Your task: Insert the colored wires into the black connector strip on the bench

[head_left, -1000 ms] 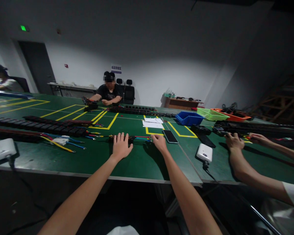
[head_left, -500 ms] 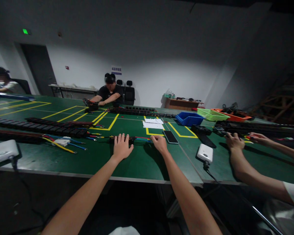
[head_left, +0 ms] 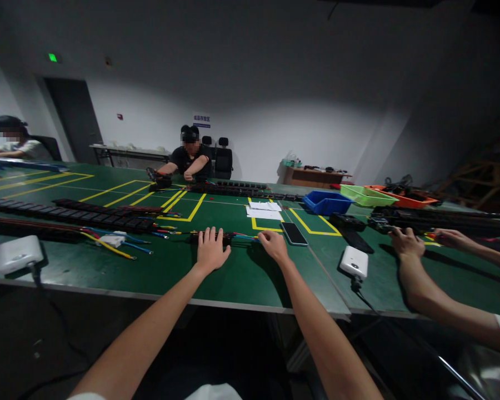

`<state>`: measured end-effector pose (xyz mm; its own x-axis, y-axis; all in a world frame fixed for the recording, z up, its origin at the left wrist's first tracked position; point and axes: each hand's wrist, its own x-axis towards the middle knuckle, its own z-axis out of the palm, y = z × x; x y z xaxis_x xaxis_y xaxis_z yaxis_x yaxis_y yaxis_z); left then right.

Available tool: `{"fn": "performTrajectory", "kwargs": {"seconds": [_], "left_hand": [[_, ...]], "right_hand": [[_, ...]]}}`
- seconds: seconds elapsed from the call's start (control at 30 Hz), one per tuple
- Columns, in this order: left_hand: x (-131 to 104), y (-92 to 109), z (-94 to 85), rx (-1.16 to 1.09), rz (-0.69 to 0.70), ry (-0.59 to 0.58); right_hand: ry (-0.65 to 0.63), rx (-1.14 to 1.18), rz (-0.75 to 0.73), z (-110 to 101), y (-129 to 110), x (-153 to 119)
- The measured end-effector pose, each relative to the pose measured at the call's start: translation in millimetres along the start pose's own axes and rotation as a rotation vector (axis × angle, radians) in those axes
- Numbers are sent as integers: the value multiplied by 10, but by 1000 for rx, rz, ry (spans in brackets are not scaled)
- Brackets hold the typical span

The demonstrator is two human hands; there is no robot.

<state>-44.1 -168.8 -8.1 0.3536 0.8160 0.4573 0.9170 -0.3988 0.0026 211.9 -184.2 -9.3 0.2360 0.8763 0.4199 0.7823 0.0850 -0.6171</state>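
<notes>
Yellow tape lines mark the green desk (head_left: 166, 272), which runs across a dim room with a pale wall (head_left: 266, 128) behind it. A black wired part (head_left: 194, 239) lies on the desk, set in from the near edge, with coloured wires (head_left: 246, 238) reaching out from its right end. The left hand (head_left: 212, 253) rests palm down over the black part, its fingers stretched out and slightly apart. The right hand (head_left: 274, 245) has its thumb and fingers narrowed to a pinch on the far end of the coloured wires.

Just beside the right hand, towards the far edge, lies a phone (head_left: 294, 234), with white papers (head_left: 264, 210) beyond it. Farther right stand a blue bin (head_left: 328, 205), a green basket (head_left: 365, 195) and an orange tray (head_left: 427, 201). One white device (head_left: 354, 262) sits right of the hands; another (head_left: 20, 254) lies near the left end of the near edge, close to long black strips (head_left: 104, 218) and loose wires (head_left: 127, 253). A person (head_left: 191, 158) leans over the far edge, and a co-worker's hand (head_left: 409, 243) works at the right.
</notes>
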Motion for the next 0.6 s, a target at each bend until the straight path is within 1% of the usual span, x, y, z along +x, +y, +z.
{"fn": "performTrajectory", "kwargs": {"seconds": [0.1,0.17,0.23,0.37,0.43,0.53,0.6], "left_hand": [[-3,2,1,5,2,5],[-4,4,7,-1,5,6],[-5,9,13,-2,1,11],[-8,24,11,14,-21,21],[-10,28,6,12,-20,20],[-9,23,2,8,-11,21],[-6,17,5,8,-5,21]], "right_hand": [[-40,-8,2,22,13,-3],[-29,2,7,34,27,1],[26,26,17,39,42,14],[178,94,11,28,61,48],[217,111,2,20,60,57],[200,86,-4,18,54,48],[127,42,-5,25,50,28]]}}
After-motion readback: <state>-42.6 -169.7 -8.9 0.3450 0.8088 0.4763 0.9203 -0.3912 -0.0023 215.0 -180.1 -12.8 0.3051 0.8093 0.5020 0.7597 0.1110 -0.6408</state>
